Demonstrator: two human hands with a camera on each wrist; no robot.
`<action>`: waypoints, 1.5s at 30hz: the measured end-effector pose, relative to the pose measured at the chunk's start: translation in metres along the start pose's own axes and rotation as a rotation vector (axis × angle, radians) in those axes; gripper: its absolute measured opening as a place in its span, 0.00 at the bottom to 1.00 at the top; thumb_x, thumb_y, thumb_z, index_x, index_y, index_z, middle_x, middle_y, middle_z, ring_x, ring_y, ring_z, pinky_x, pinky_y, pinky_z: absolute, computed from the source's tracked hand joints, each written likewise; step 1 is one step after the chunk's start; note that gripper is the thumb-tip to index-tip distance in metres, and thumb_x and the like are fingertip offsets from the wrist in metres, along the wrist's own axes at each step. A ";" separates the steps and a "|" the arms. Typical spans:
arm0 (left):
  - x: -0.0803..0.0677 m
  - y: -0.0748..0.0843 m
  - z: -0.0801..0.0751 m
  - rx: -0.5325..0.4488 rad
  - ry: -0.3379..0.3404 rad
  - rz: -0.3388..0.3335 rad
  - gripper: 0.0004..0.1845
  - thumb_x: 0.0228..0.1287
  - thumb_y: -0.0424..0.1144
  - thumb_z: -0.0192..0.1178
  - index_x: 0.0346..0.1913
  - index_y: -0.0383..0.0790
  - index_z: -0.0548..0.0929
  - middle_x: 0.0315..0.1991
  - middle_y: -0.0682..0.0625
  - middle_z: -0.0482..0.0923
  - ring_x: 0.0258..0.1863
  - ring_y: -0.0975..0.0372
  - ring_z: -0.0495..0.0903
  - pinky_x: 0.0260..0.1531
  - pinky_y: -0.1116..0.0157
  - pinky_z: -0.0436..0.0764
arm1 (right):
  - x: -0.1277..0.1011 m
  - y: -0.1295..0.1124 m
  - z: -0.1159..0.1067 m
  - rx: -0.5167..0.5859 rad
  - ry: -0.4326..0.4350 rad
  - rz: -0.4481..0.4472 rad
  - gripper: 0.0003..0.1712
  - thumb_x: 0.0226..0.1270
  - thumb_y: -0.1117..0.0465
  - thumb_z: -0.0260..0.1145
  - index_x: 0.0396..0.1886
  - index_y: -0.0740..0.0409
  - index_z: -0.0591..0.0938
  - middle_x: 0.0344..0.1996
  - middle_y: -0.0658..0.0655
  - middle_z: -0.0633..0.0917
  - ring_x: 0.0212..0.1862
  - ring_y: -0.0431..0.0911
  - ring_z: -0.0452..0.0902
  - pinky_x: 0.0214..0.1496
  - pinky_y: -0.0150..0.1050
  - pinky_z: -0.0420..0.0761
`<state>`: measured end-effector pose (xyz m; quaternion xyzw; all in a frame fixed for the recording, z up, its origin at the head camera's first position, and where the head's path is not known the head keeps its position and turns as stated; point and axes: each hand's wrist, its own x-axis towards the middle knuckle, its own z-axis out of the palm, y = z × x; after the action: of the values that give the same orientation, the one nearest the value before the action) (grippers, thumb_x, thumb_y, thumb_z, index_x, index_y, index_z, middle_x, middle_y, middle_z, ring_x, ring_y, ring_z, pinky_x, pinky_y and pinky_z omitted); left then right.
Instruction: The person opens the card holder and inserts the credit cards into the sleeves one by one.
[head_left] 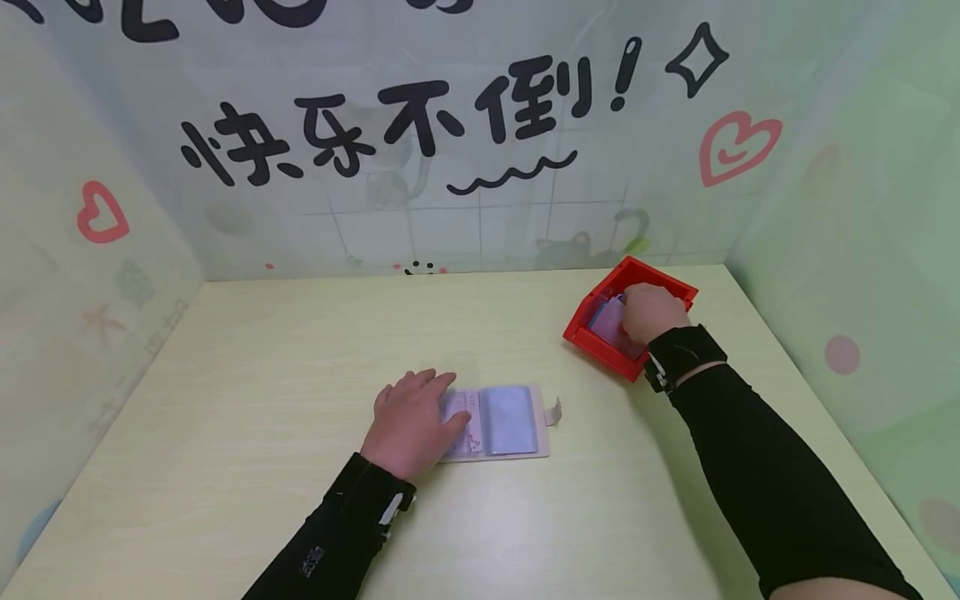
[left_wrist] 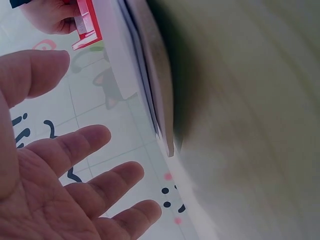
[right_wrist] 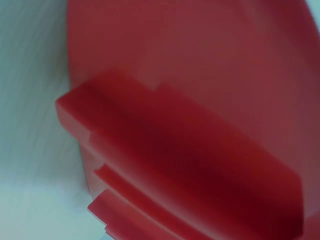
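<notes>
Lilac flat open booklet [head_left: 512,421], probably light and bendy, suits an edge pinch; left grip [head_left: 411,425] spread, holding nothing, right grip [head_left: 654,313] hiding any hold inside the red plastic box [head_left: 600,350].

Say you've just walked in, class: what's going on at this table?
A person's right hand is down in a red tray, next to a purple item; whether it grips anything is hidden. The left hand, fingers spread, is over the left part of a small wallet-like booklet, which lies open on the table.
</notes>
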<state>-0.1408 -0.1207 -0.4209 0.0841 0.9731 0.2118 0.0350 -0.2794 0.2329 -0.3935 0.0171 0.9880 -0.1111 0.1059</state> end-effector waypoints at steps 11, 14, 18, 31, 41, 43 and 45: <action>0.000 0.000 0.001 0.001 -0.001 -0.003 0.31 0.70 0.53 0.66 0.72 0.44 0.79 0.74 0.38 0.73 0.78 0.37 0.66 0.73 0.34 0.61 | -0.010 0.001 -0.001 0.083 0.094 0.001 0.10 0.73 0.65 0.60 0.47 0.66 0.82 0.35 0.63 0.85 0.38 0.55 0.78 0.49 0.54 0.85; 0.000 0.000 0.000 0.003 0.003 -0.001 0.31 0.70 0.53 0.66 0.72 0.44 0.79 0.74 0.38 0.73 0.77 0.38 0.66 0.73 0.33 0.62 | -0.015 0.001 -0.001 0.150 0.156 0.023 0.12 0.75 0.61 0.61 0.48 0.66 0.82 0.40 0.66 0.86 0.42 0.58 0.79 0.52 0.56 0.84; 0.001 0.001 0.000 0.006 0.005 0.000 0.31 0.70 0.52 0.66 0.71 0.44 0.79 0.74 0.38 0.74 0.77 0.39 0.67 0.73 0.33 0.62 | -0.028 -0.002 -0.005 0.293 0.289 0.057 0.20 0.80 0.55 0.56 0.55 0.67 0.82 0.48 0.69 0.86 0.47 0.62 0.80 0.51 0.58 0.85; 0.001 0.003 0.001 -0.033 0.075 0.007 0.25 0.74 0.48 0.62 0.69 0.42 0.81 0.66 0.42 0.81 0.67 0.45 0.79 0.64 0.38 0.74 | -0.084 -0.046 0.001 0.963 0.133 0.055 0.27 0.84 0.49 0.56 0.71 0.59 0.78 0.65 0.62 0.82 0.56 0.54 0.82 0.50 0.31 0.85; 0.003 0.006 0.002 -0.176 0.076 0.006 0.21 0.79 0.43 0.56 0.69 0.39 0.81 0.50 0.47 0.87 0.40 0.58 0.83 0.47 0.57 0.85 | -0.099 -0.089 0.043 1.161 -0.129 -0.075 0.25 0.81 0.59 0.62 0.72 0.63 0.77 0.62 0.64 0.85 0.48 0.48 0.90 0.56 0.38 0.88; 0.003 0.007 0.002 -0.197 0.069 -0.002 0.22 0.80 0.44 0.55 0.69 0.40 0.80 0.49 0.48 0.87 0.39 0.59 0.82 0.46 0.58 0.85 | -0.101 -0.095 0.049 1.163 -0.143 -0.086 0.25 0.80 0.60 0.63 0.72 0.63 0.77 0.61 0.64 0.86 0.47 0.50 0.89 0.55 0.39 0.88; 0.003 0.008 0.002 -0.219 0.068 0.001 0.22 0.81 0.44 0.54 0.70 0.40 0.80 0.49 0.48 0.87 0.40 0.59 0.82 0.47 0.57 0.85 | -0.103 -0.101 0.054 1.149 -0.152 -0.095 0.24 0.80 0.61 0.63 0.71 0.63 0.77 0.60 0.64 0.86 0.47 0.50 0.89 0.54 0.39 0.89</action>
<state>-0.1422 -0.1125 -0.4197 0.0728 0.9447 0.3197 0.0110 -0.1739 0.1216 -0.4015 0.0195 0.7586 -0.6350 0.1450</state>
